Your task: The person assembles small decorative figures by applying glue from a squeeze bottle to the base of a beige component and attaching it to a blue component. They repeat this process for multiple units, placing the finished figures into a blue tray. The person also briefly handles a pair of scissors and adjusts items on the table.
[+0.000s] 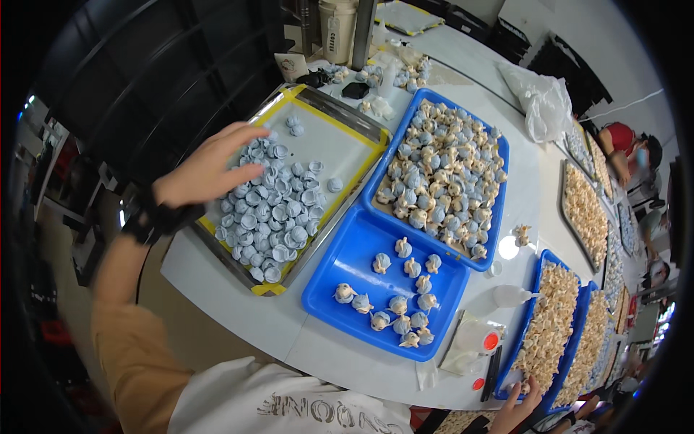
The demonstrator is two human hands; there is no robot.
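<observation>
My left hand (210,166) is over the far left part of a pile of small grey-blue cup-shaped pieces (278,210). Its thumb and fingers are apart, with nothing visible between them. The pile lies on a metal-rimmed tray (340,130) edged with yellow tape. At the lower right, my right hand (517,409) reaches the near end of a blue tray (543,254) full of cream-coloured pieces (548,311). Its thumb and fingertips close around one small cream piece there, partly hidden by the fingers.
A blue tray (318,296) holds several blue-and-cream assembled figures (397,304). Another blue tray (500,170), heaped with similar figures, overlaps its far edge. A squeeze bottle (512,296) and a red-capped container (478,338) stand nearby. Another person (625,145) is at the far right.
</observation>
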